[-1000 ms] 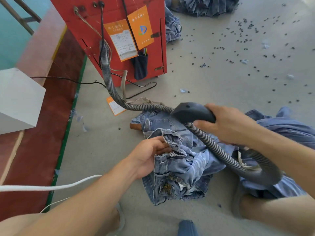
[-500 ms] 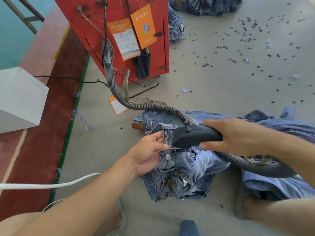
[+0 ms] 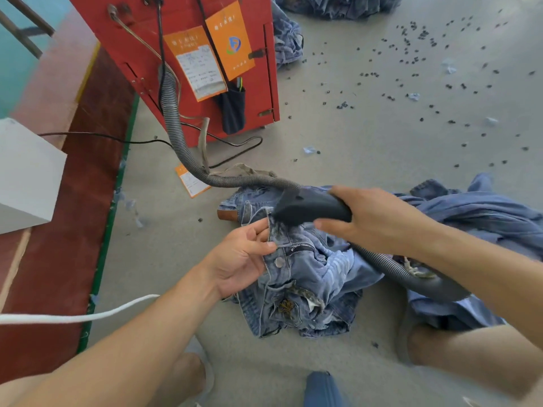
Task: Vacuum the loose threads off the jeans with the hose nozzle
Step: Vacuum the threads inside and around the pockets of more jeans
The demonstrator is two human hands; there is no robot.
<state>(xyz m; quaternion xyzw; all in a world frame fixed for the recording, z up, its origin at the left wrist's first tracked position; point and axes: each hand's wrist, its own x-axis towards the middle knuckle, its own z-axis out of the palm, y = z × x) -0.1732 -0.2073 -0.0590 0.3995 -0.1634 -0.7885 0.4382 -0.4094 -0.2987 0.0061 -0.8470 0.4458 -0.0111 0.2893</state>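
A crumpled pair of light blue jeans lies on the grey floor in front of me, waistband up with its metal button showing. My left hand pinches the waistband edge between thumb and fingers. My right hand grips the dark nozzle, whose mouth sits against the waistband just above my left fingers. The ribbed grey hose runs from the nozzle's back, loops under my right arm and climbs to the red machine.
More denim is piled at the right under my right arm, and further piles lie beyond. Small dark bits litter the floor. A white box stands at left. A white cord and black cable cross the floor.
The nozzle came down from above the jeans and moved left onto the waistband. My left hand shifted from a fistful of denim to pinching the waistband edge and lifting it.
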